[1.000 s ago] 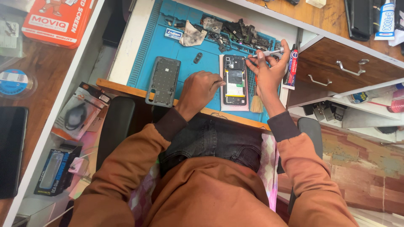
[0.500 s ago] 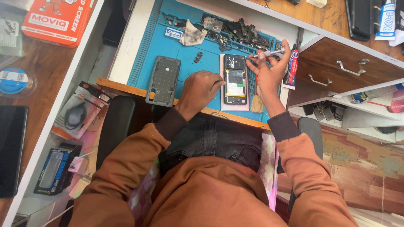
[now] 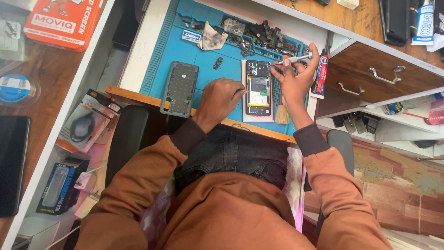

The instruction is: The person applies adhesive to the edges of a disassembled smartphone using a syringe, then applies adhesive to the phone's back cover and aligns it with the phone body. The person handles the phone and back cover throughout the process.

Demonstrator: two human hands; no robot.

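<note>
An opened phone (image 3: 258, 88) with its back off lies on a white pad on the blue work mat (image 3: 175, 46). My left hand (image 3: 222, 98) rests on the mat at the phone's left edge, fingers curled against it. My right hand (image 3: 292, 81) holds a slim silver screwdriver (image 3: 296, 59) with its tip pointing left toward the phone's upper right corner. A grey back cover (image 3: 179, 89) lies to the left on the mat. A small brush (image 3: 281, 113) lies just below my right hand.
A heap of dark phone parts (image 3: 259, 34) sits at the mat's far edge. A red-and-white glue tube (image 3: 321, 74) stands beside a half-open wooden drawer (image 3: 379, 76). Boxed accessories (image 3: 83, 125) lie on the shelf at left, a red box (image 3: 62, 18) on the wooden counter.
</note>
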